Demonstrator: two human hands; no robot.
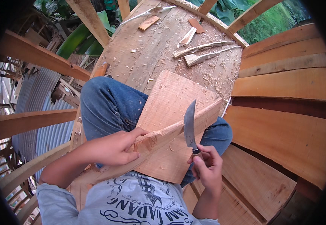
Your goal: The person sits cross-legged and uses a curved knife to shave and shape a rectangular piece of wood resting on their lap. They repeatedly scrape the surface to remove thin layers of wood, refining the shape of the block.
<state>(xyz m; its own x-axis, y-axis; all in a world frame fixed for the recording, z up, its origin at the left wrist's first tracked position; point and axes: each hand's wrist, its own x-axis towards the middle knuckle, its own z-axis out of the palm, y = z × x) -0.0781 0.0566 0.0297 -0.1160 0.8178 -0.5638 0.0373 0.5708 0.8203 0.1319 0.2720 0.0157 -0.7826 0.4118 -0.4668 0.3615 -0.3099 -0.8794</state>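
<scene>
A long, thick piece of wood lies slantwise across my lap, its near end at the lower left and its far end at the right. My left hand grips it near a roughly cut notch, thumb on the near side and fingers over the top. In my right hand is a knife, held by its handle. Its curved blade points up and away, beside the wood's face; whether the edge touches is unclear. Beneath the wood, a flat wide board rests across my legs.
Wood shavings litter the plank floor. Two roughly carved sticks, a few small wood blocks and a slender pale carved piece lie farther off. A plank wall stands at the right, wooden rails at the left.
</scene>
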